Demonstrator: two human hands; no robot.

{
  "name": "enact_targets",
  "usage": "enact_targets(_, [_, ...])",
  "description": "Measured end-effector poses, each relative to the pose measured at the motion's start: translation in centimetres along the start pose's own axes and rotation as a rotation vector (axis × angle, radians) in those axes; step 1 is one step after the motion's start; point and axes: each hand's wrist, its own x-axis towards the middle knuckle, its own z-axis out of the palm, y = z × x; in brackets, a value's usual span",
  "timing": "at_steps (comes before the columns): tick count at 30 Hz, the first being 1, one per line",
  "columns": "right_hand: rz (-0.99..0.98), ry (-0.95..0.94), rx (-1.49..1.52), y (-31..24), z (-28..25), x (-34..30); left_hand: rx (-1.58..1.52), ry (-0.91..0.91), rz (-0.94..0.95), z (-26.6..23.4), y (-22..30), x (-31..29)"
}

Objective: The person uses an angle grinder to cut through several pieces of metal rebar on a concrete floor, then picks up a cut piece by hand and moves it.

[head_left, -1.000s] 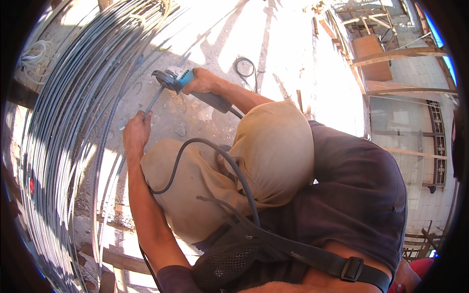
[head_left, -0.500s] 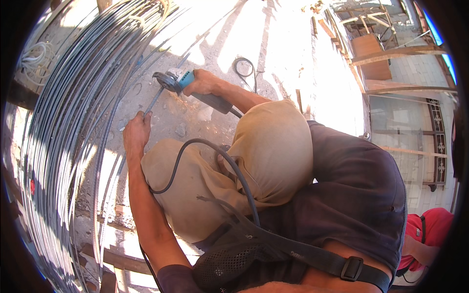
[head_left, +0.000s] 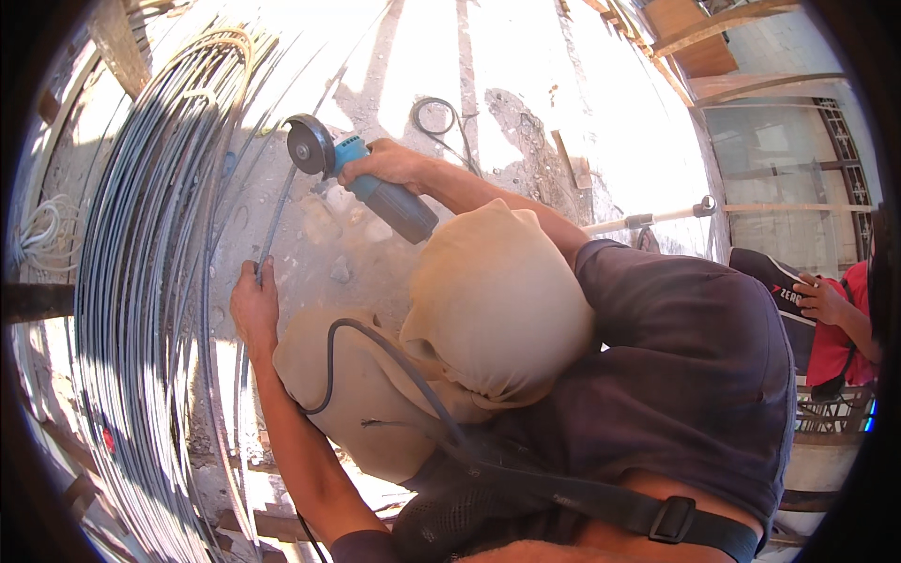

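My right hand (head_left: 389,167) is wrapped round the body of a blue and black angle grinder (head_left: 399,208). The grinder's round cutting disc and dark guard (head_left: 310,145) stand near a thin steel rebar (head_left: 279,208) on the ground; whether the disc touches it I cannot tell. Lower on that rebar, my left hand (head_left: 253,305) grips it between thumb and fingers. A dark power cable (head_left: 418,375) loops over my beige-covered knees (head_left: 502,300).
A large bundle of long steel rebars (head_left: 141,244) lies along my left. Beyond it sits a coil of white cord (head_left: 52,230). A black cable loop (head_left: 434,114) lies on the dusty ground ahead. At the right is another person in red (head_left: 856,305), near a pale pipe (head_left: 648,219).
The grinder has lifted a little from the rebar, and its disc has turned to show its face. My view has shifted, bringing more of the other person into sight.
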Motion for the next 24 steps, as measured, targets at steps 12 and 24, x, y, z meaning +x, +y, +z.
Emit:
enact_targets(12, [-0.083,-0.135,0.798,4.4,0.7,1.7,-0.452,-0.738,-0.025,-0.4,14.2,2.4])
enact_targets(24, [-0.093,0.115,0.178,5.6,-0.9,-0.8,-0.564,-0.346,-0.037,7.5,18.4,0.6])
